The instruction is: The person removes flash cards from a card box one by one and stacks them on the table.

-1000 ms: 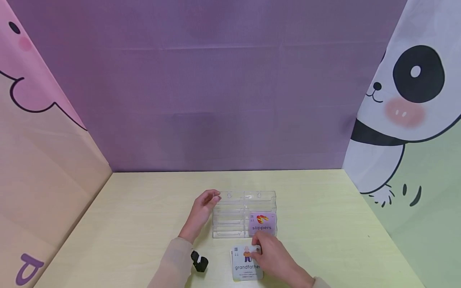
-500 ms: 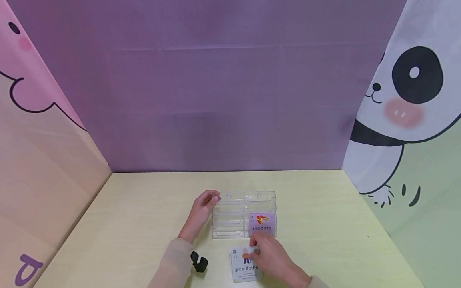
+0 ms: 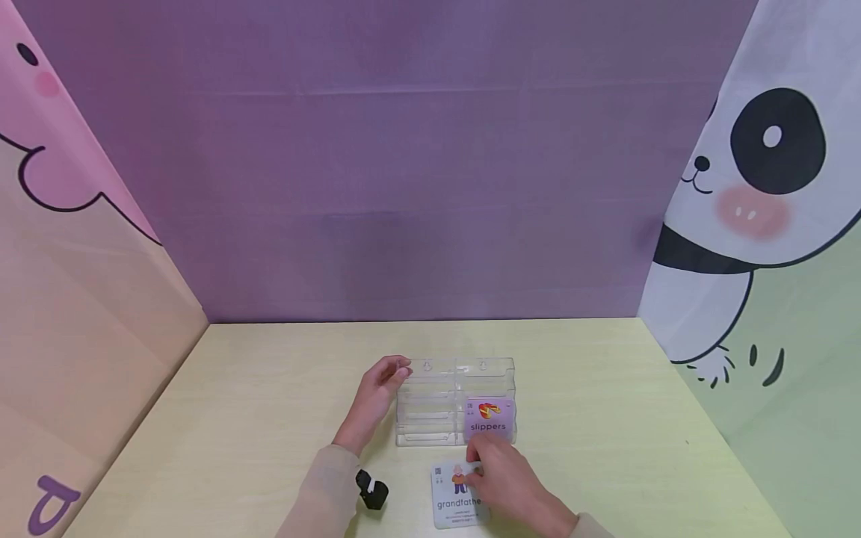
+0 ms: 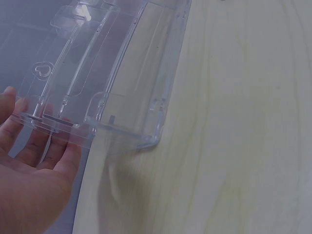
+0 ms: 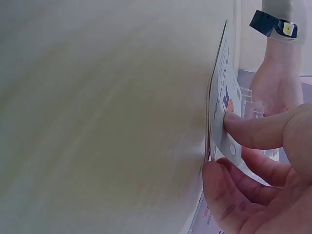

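- I am watching the "grandfather" flashcard (image 3: 459,502) lying just left of the right hand (image 3: 509,480) and partly under it; its pale face is showing a small figure in an orange top and purple trousers, with dark lettering and finer print below.
- From the right wrist I am seeing that hand pinching the card's corner between thumb and fingers, near a round punched hole; the thin, smooth card is curving up off a layer beneath.
- The left hand (image 3: 370,402) is gripping the near side of the clear plastic rack (image 3: 427,407) at its far corner, fingers curling under the edge; I am making out glossy stepped ledges, two columns and keyhole-shaped cutouts.
- A lilac "slippers" flashcard (image 3: 489,418) is sitting in the rack, just beyond the right hand's fingers.
- Both hands are working over a pale wood-grain table (image 3: 269,433); a black wrist camera (image 3: 373,493) is riding by the left hand's beige sleeve (image 3: 325,482).
- Compared with a second ago, I am finding the right hand slightly further left, now covering the word's last letter; the yellowish edge under the card is slipping from sight, while the left hand and rack are keeping their places.
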A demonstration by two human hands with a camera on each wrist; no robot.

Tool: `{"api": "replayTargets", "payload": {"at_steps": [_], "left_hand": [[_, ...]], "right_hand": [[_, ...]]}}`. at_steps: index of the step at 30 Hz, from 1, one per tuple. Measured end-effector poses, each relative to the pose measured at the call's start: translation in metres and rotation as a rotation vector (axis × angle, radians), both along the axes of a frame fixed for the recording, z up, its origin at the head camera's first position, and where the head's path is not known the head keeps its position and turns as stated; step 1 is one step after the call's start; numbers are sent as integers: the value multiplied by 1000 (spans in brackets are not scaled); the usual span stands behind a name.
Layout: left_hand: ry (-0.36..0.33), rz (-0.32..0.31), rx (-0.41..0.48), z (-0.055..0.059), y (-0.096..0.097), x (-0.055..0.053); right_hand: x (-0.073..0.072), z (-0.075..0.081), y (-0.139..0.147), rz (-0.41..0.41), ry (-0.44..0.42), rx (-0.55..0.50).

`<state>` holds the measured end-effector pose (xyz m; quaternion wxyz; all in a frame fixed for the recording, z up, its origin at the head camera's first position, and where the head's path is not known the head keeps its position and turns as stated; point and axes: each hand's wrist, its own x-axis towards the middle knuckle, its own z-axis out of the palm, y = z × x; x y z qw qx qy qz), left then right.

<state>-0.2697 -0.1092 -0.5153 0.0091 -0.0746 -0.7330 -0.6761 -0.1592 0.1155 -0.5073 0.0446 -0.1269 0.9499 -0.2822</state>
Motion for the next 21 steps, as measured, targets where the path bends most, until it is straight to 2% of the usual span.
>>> {"api": "replayTargets", "payload": {"at_steps": [3,10,21], "left_hand": [[-2,2,6,2,0,1],[-9,3,11,4,1,3],[-6,5,-6,4,3,2]], "right_hand": [[0,-1,0,14,23,18],[-2,-2,-1,16,-8,40],[-6,0,-2,33,0,100]]}}
